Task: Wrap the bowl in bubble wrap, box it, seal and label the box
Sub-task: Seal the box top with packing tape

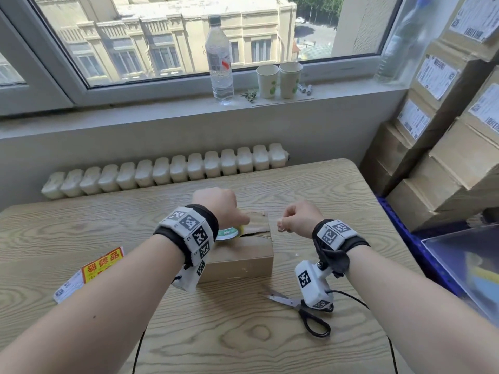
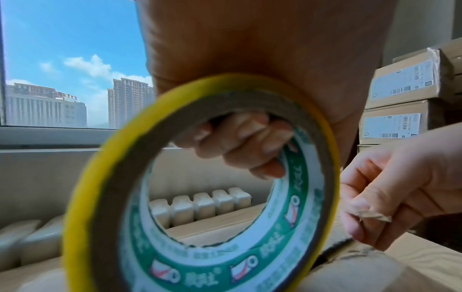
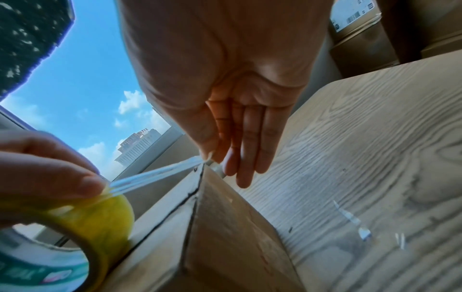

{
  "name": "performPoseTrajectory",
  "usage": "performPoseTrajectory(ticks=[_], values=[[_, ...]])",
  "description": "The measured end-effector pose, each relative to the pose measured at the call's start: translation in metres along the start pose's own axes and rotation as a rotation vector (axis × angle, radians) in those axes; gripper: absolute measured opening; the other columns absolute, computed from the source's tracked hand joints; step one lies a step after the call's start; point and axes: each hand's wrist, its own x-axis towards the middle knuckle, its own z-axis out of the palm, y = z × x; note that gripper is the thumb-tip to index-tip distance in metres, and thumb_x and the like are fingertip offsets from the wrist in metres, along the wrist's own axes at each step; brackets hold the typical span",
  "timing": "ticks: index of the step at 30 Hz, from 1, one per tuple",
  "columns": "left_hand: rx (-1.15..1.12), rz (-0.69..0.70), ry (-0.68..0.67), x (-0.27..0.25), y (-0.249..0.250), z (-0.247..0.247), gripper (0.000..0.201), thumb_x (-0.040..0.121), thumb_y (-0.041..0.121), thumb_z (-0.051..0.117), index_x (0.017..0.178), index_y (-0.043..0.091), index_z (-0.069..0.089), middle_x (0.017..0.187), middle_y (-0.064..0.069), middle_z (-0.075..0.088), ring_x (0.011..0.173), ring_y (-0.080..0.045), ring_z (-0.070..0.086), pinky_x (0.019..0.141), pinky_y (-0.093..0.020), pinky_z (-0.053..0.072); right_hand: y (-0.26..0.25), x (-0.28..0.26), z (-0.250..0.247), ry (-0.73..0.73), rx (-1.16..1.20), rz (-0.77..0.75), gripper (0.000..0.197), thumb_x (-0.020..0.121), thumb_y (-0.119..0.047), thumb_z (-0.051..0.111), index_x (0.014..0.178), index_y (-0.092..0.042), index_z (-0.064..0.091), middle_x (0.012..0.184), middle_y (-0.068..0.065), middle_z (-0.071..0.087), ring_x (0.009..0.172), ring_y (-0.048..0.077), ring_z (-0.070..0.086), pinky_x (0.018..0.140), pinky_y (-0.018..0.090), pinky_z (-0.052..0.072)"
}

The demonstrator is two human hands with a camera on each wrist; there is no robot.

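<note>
A small brown cardboard box (image 1: 243, 252) stands mid-table, its top flaps down with a dark seam between them. The bowl is not in view. Over the box's left top edge, my left hand (image 1: 229, 211) grips a yellow-edged tape roll (image 1: 228, 233) with a green and white core; in the left wrist view its fingers (image 2: 240, 146) curl through the roll (image 2: 200, 197). My right hand (image 1: 286, 222) hovers at the box's right top edge and pinches the free tape end (image 2: 372, 215). A clear tape strip (image 3: 155, 175) stretches from the roll (image 3: 100, 223) to my right fingertips (image 3: 225, 164) above the box (image 3: 225, 227).
Black-handled scissors (image 1: 299, 306) lie on the wooden table (image 1: 243, 346) in front of the box. Red-and-yellow labels (image 1: 89, 271) lie at the left. A water bottle (image 1: 220, 58) and two paper cups (image 1: 279, 81) stand on the sill. Labelled cartons (image 1: 445, 130) are stacked at the right.
</note>
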Motion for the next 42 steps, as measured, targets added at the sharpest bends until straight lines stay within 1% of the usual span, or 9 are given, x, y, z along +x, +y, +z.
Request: performPoseTrajectory(ticks=[7,12,27,29,31,33,37,40,42], values=[[0.084,0.006,-0.073,0.003,0.015,-0.003,0.036,0.079,0.045,0.055,0.058,0.018,0.045,0.058,0.005,0.049,0.052,-0.013,0.045,0.05,-0.021,0.033,0.012,0.002,0.008,-0.013,0.025,0.081,0.022,0.08,-0.012,0.069,0.058,-0.015,0.064,0.062,-0.004,0.067,0.062,0.004,0.059,0.072,0.026,0.052],[0.041,0.002,-0.086,0.006,0.016,0.006,0.037,0.078,0.046,0.055,0.058,0.018,0.041,0.059,0.004,0.047,0.054,-0.015,0.045,0.051,-0.022,0.036,0.011,0.004,0.018,-0.019,0.015,0.098,0.024,0.082,-0.013,0.067,0.058,-0.013,0.062,0.075,0.008,0.074,0.083,0.018,0.07,0.084,0.036,0.056],[-0.208,0.016,-0.069,0.01,0.011,0.009,0.035,0.074,0.038,0.056,0.052,0.018,0.036,0.052,0.004,0.036,0.053,-0.019,0.037,0.047,-0.021,0.025,0.0,0.006,0.033,-0.029,-0.149,0.144,0.024,0.078,-0.024,0.059,0.059,-0.013,0.068,0.07,0.007,0.074,0.066,0.019,0.068,0.068,0.027,0.056],[-0.209,0.016,-0.07,0.009,0.011,0.009,0.035,0.074,0.039,0.055,0.052,0.018,0.037,0.052,0.004,0.037,0.054,-0.019,0.038,0.047,-0.02,0.025,0.0,0.005,0.031,-0.024,-0.208,0.16,0.022,0.078,-0.032,0.061,0.067,-0.014,0.065,0.075,0.013,0.073,0.065,0.023,0.063,0.067,0.027,0.051],[-0.219,0.013,-0.072,0.008,0.01,0.009,0.036,0.075,0.04,0.056,0.052,0.018,0.038,0.052,0.004,0.038,0.053,-0.019,0.038,0.047,-0.019,0.025,0.003,0.006,0.03,-0.041,-0.249,0.17,0.039,0.077,-0.039,0.064,0.1,-0.008,0.07,0.096,0.013,0.074,0.083,0.026,0.069,0.08,0.033,0.054],[-0.225,0.012,-0.075,0.008,0.01,0.009,0.036,0.075,0.04,0.056,0.052,0.018,0.039,0.052,0.004,0.039,0.053,-0.019,0.039,0.047,-0.019,0.026,0.0,0.006,0.027,-0.08,-0.29,0.137,0.054,0.08,-0.038,0.064,0.127,-0.014,0.059,0.118,0.006,0.067,0.104,0.024,0.064,0.09,0.034,0.052],[-0.22,0.006,-0.074,0.008,0.01,0.009,0.034,0.074,0.039,0.056,0.053,0.019,0.038,0.052,0.004,0.038,0.052,-0.019,0.038,0.046,-0.019,0.025,-0.024,0.005,0.022,-0.214,-0.421,-0.047,0.046,0.08,-0.018,0.066,0.123,-0.016,0.05,0.123,0.008,0.059,0.107,0.026,0.057,0.088,0.037,0.051],[-0.211,0.0,-0.072,0.008,0.011,0.008,0.032,0.074,0.04,0.055,0.053,0.019,0.042,0.052,0.004,0.042,0.051,-0.018,0.04,0.046,-0.02,0.027,-0.027,0.003,0.021,-0.312,-0.535,-0.106,0.102,0.07,-0.013,0.076,0.15,-0.014,0.013,0.154,0.007,0.026,0.136,0.027,0.035,0.105,0.038,0.041],[-0.211,-0.003,-0.072,0.008,0.011,0.007,0.032,0.075,0.041,0.054,0.054,0.018,0.044,0.053,0.004,0.044,0.052,-0.018,0.042,0.047,-0.021,0.029,-0.03,-0.003,0.022,-0.376,-0.613,-0.152,0.12,0.07,-0.013,0.077,0.151,-0.02,-0.011,0.16,0.002,-0.004,0.147,0.022,0.012,0.111,0.035,0.033]])
